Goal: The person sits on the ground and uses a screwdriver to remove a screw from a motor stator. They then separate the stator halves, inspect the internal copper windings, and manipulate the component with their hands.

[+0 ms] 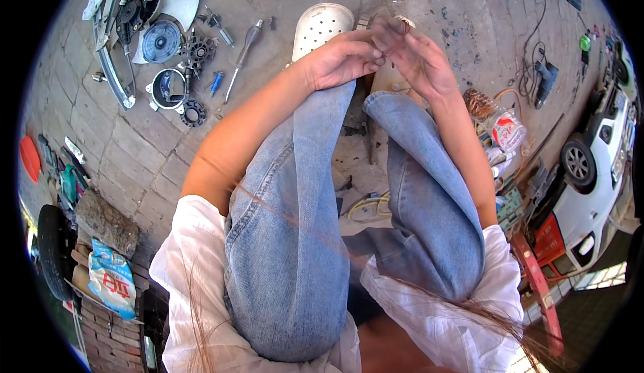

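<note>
My left hand (345, 61) reaches over my left knee, its fingers curled in and closed. Close beside it, my right hand (424, 63) has its thumb and fingers bent toward the left fingertips, as in a pinch; motion blurs some of these fingers. A thin dark reddish strand (406, 29) shows by the right fingertips, but its kind is unclear. Whatever lies between the two hands is smeared and mostly hidden. Just beyond the left hand is a cream clog (323, 25) with holes, on my foot.
On the paving at left lie a screwdriver (244, 58), a small blue-handled tool (217, 82), a ring-shaped metal housing (168, 90) and a round grey motor part (162, 41). A plastic bottle (506, 131) and a corded power tool (547, 83) lie at right, near a white car (597, 165).
</note>
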Available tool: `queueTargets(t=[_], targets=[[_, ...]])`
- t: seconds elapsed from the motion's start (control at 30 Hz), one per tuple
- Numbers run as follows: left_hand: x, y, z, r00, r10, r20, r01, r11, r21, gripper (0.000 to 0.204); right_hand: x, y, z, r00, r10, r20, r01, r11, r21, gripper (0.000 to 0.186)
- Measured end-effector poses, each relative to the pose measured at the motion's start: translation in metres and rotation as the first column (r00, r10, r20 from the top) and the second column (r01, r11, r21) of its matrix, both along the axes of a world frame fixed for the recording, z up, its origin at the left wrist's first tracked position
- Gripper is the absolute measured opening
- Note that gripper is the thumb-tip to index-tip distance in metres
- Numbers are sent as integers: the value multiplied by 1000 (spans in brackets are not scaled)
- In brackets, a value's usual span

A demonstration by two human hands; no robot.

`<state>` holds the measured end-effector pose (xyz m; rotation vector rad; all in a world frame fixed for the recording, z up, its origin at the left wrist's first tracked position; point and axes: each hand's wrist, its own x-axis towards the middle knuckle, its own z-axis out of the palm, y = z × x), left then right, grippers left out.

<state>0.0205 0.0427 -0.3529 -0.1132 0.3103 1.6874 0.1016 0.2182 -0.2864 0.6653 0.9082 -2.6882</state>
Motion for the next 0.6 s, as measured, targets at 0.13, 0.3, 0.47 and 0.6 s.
queueTargets(t=[0.13,0.3,0.47,0.6], targets=[[0,1,11,976,-19,-216,-5,994,-112,39,-2,-3,4,998,-9,70,2,996,92,36],[0,5,24,888,-83,-453,-11,979,-202,39,1,1,-2,994,-28,108,16,994,111,27],[8,14,20,702,-197,-684,63,974,-215,46,7,14,-10,985,-160,63,159,987,27,20],[13,10,0,201,-323,-925,26,945,-325,46,7,20,-13,902,-431,3,431,901,-48,16]])
